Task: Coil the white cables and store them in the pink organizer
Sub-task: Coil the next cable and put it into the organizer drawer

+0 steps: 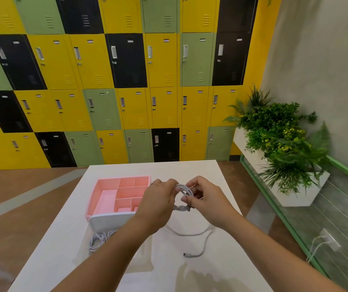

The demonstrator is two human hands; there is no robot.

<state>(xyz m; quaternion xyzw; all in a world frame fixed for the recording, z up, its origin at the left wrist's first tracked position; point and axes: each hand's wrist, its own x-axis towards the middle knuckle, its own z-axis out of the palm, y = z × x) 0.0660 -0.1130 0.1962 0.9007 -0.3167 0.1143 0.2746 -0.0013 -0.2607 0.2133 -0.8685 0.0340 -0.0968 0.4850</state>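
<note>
Above the white table, my left hand and my right hand both hold one white cable coil, fingers curled round its loops. The coil's loose tail hangs down, runs across the table and ends in a plug near the front. To the left of my hands stands the pink organizer, with several compartments and a white front part. A second white cable lies bundled on the table just in front of the organizer.
Yellow, green and black lockers fill the wall behind the table. A white planter with green plants stands at the right. A green-framed glass panel with a wall socket runs along the right side. Brown floor surrounds the table.
</note>
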